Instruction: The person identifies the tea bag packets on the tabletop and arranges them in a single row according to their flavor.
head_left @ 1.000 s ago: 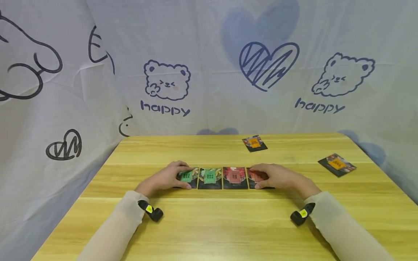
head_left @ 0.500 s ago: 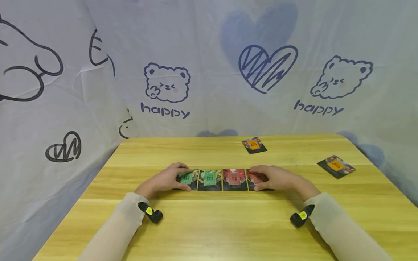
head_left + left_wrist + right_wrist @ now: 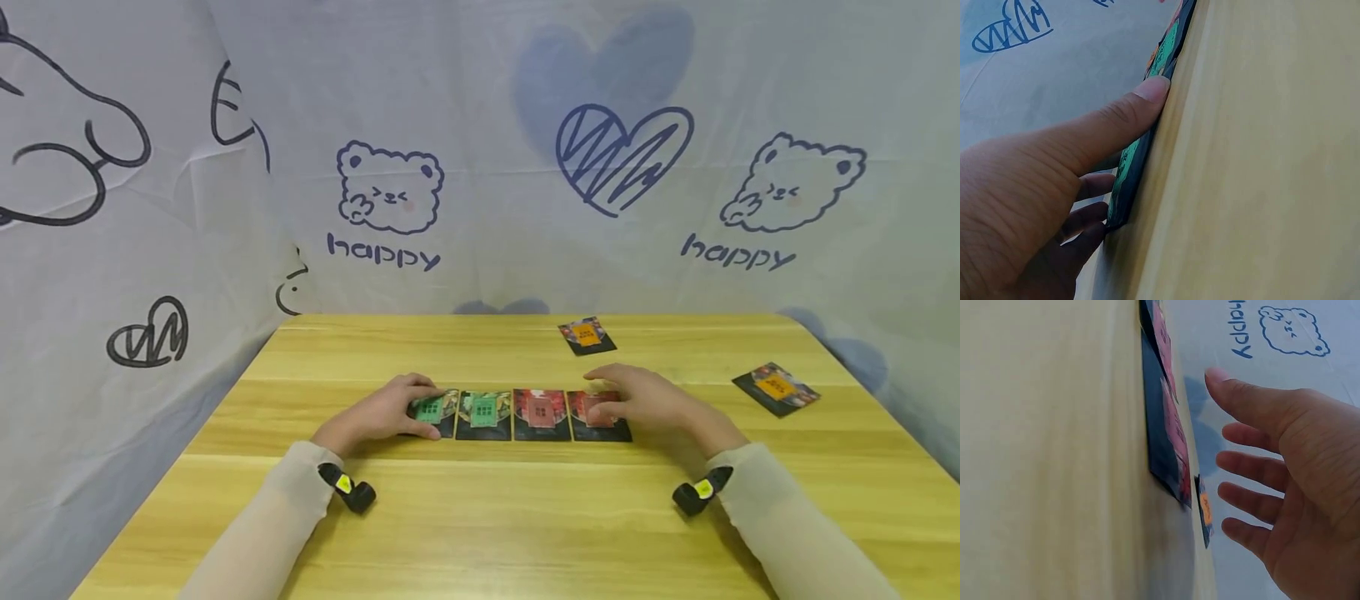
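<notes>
Four-sided flat packets, black at the near end, lie side by side in a row on the table. My left hand [image 3: 386, 408] holds the leftmost green packet [image 3: 431, 411], thumb along its near edge and fingertips at its other edges, as the left wrist view shows. To its right come another green packet [image 3: 483, 415], a red packet [image 3: 542, 415] and the rightmost red packet [image 3: 588, 427]. My right hand [image 3: 656, 404] hovers over that last one with fingers spread; the right wrist view shows a gap between hand and packet [image 3: 1163, 431].
An orange-labelled packet [image 3: 587, 336] lies near the back of the wooden table [image 3: 480, 517]. Another orange-labelled packet [image 3: 776, 389] lies tilted at the right. A white cloth [image 3: 480, 233] with drawings hangs behind and to the left.
My right hand has let go of the rightmost red packet and lifted slightly up and to the right, its fingers spreading. My left hand stays on the leftmost green packet.
</notes>
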A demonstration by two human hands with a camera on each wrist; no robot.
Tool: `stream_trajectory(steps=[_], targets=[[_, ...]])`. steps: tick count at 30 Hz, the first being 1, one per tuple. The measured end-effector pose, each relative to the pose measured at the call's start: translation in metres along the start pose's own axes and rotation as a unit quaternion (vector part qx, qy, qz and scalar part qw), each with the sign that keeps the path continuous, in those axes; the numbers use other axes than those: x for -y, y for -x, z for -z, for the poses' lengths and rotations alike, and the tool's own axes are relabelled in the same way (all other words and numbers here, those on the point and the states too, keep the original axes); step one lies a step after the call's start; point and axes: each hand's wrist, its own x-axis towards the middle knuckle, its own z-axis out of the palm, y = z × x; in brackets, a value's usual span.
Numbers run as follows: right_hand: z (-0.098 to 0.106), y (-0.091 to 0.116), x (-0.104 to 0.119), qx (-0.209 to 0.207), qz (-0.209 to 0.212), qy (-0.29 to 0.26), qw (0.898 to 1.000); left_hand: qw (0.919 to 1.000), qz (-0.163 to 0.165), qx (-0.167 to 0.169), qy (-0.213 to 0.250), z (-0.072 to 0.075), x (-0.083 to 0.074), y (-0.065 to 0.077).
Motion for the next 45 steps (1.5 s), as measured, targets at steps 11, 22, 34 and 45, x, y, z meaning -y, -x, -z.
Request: stream_trajectory(steps=[11,22,34,45], targets=[[0.015,-0.024,-0.014,-0.029,-0.035,0.02,0.999,1.0,0.002,0.006,0.001,0.003,0.0,-0.001],[0.021,-0.052,-0.036,-0.024,-0.029,0.029,0.999,0.9999,0.005,0.01,0.008,-0.002,0.002,-0.002],[0.021,-0.079,-0.058,-0.006,-0.04,-0.007,0.999,0.9999,-0.012,0.004,0.012,-0.004,0.002,-0.003],[0.019,-0.105,-0.061,0.021,-0.084,-0.02,0.996,1.0,-0.002,0.006,0.003,-0.001,0.006,0.0]])
